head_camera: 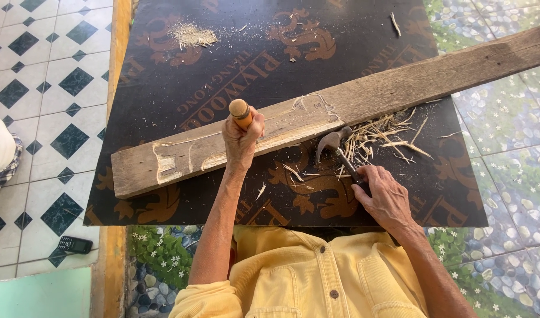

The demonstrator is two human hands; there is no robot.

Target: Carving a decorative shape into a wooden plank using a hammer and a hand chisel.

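Seen from above, the left hand [242, 138] is clenched around a chisel [240, 113] standing on a plank [317, 121] across the counter [164, 88], the right hand [386, 197] gripping a hammer [340, 150]; unclamped, the plank might shift, or a mis-aimed blow hit knuckles.

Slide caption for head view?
Left hand grips orange-handled chisel on weathered wooden plank; right hand holds claw hammer.
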